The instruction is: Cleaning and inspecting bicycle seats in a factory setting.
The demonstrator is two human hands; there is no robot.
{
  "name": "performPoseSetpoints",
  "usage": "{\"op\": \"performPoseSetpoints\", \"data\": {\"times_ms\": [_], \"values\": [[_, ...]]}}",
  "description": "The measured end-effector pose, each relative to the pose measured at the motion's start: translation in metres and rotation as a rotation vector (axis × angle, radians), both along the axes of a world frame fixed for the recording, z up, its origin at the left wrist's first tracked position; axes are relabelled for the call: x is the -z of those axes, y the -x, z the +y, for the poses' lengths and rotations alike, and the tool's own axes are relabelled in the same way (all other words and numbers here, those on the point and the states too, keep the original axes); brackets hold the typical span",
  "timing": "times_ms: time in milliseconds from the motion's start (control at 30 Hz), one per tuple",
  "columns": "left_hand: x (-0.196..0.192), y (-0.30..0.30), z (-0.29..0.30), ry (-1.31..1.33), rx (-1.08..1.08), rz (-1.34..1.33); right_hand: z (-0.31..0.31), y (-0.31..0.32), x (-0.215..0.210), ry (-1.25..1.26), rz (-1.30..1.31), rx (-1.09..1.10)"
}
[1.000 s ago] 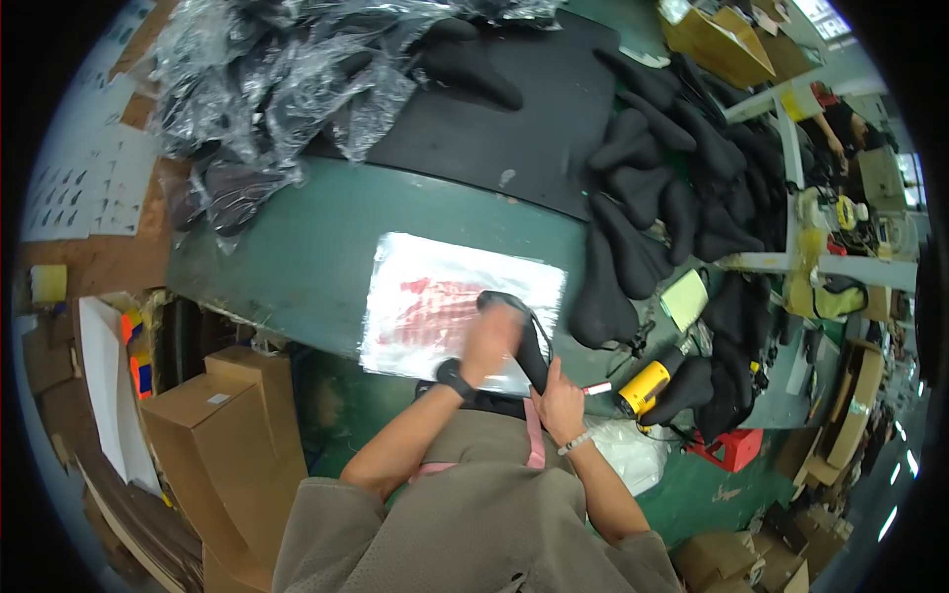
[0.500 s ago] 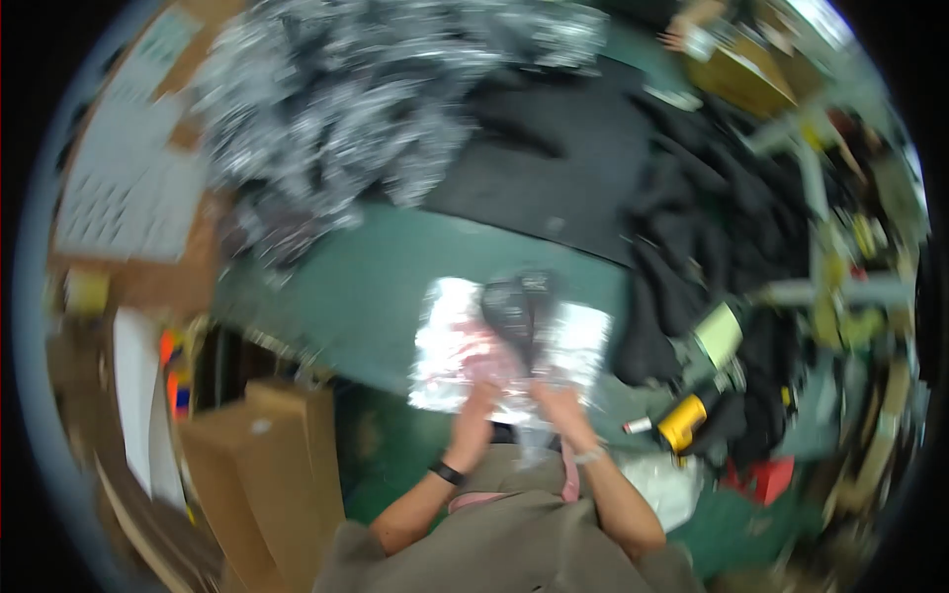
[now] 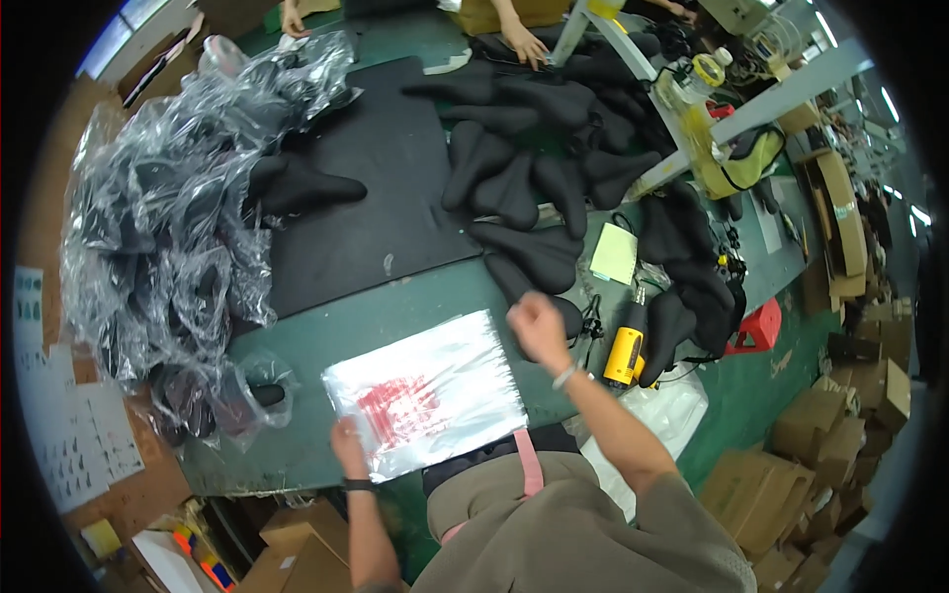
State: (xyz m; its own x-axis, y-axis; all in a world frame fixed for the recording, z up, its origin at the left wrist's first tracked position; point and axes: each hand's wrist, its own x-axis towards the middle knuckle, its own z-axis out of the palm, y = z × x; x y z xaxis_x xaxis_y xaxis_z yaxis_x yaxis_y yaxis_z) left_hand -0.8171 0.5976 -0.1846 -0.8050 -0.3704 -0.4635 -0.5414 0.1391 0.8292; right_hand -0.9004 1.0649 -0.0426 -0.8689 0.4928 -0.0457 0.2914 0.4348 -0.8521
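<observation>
A stack of clear plastic bags (image 3: 465,361) with red print lies flat at the table's front edge. My left hand (image 3: 348,447) is at the stack's left edge, its fingers partly hidden and blurred. Beyond the stack's right side, my right hand (image 3: 540,328) has its fingers curled, over the near end of a black bicycle saddle (image 3: 509,279). What lies inside those fingers, if anything, is hidden. A heap of bagged saddles (image 3: 178,208) covers the table's left side; one bagged saddle (image 3: 242,395) lies at its near end.
A black mat (image 3: 366,237) bears a lone saddle (image 3: 306,188). Several bare saddles (image 3: 504,188) crowd the far right, past a yellow heat gun (image 3: 625,354) and a notepad (image 3: 615,252). Another person's hand (image 3: 524,44) reaches in at the back. Cardboard boxes (image 3: 751,499) stand lower right.
Both hands were together at a black saddle in clear plastic over the bag stack. Now that saddle is gone from there, and my hands are apart. The view has turned to the right.
</observation>
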Motion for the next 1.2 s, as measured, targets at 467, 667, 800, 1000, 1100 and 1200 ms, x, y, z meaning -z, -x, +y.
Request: {"op": "performPoseSetpoints", "data": {"times_ms": [467,667,800,1000,1100,1200], "values": [[-0.029,0.011,0.275,0.577,0.992,0.084,0.244,0.16,0.079,0.588,-0.245,0.502],[-0.067,0.036,0.28,0.41,0.764,0.051,0.123,0.019,-0.02,0.92,0.157,0.278],[-0.05,0.025,0.278,0.542,0.996,0.007,0.046,-0.045,-0.058,1.191,-0.045,0.116],[-0.028,0.017,0.266,0.306,0.956,0.129,0.009,-0.092,-0.081,1.217,-0.09,-0.028],[-0.031,0.012,0.243,0.211,0.891,0.035,0.004,-0.097,-0.089,1.266,-0.09,-0.103],[-0.024,0.01,0.226,-0.158,0.662,-0.113,-0.008,-0.104,-0.092,1.217,-0.133,-0.12]]}}
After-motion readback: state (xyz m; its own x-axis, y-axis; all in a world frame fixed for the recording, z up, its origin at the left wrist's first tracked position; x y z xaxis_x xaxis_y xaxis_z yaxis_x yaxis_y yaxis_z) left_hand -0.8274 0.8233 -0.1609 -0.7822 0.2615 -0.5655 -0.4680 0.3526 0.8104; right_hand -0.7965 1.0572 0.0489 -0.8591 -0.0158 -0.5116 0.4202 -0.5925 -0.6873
